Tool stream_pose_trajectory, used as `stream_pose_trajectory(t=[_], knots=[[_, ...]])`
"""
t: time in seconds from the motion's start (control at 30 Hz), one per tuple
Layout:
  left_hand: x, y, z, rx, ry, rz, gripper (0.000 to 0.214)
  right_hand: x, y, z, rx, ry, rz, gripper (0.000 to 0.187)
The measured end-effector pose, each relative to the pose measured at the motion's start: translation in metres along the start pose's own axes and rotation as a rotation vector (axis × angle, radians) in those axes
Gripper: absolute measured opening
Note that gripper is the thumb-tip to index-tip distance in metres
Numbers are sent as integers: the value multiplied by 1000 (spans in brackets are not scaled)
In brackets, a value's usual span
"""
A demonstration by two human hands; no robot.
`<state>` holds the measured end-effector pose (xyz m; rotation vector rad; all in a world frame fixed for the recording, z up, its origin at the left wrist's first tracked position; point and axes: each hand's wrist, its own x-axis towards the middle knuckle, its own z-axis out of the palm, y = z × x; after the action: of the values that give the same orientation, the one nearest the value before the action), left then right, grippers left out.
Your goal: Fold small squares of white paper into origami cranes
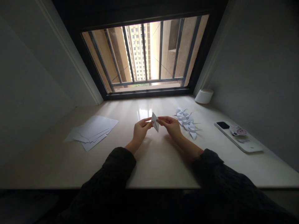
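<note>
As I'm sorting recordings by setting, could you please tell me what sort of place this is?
Probably a window nook in a home, perhaps a flat: a barred window, a tall building outside, and a broad pale surface reaching the window between side walls.

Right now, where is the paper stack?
In the head view, the paper stack lies loosely fanned on the left of the ledge, left of the left hand, which pinches the folded paper.
</note>
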<state>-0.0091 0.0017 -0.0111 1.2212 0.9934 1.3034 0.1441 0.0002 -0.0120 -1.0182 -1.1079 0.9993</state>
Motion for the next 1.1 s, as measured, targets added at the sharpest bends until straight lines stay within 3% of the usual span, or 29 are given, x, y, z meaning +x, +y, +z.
stream_pose_trajectory(t=[0.33,0.67,0.83,1.1], knots=[[0,2,-1,43,20,93,57,-2,-2,1,30,-115,-15,30],[-1,7,-1,29,-45,114,51,4,1,-6,1,-39,104,28],[-2,6,-1,68,-15,157,38,4,-1,-2,61,-53,104,30],[-3,4,0,74,3,79,39,2,3,-1,77,-34,81,37]])
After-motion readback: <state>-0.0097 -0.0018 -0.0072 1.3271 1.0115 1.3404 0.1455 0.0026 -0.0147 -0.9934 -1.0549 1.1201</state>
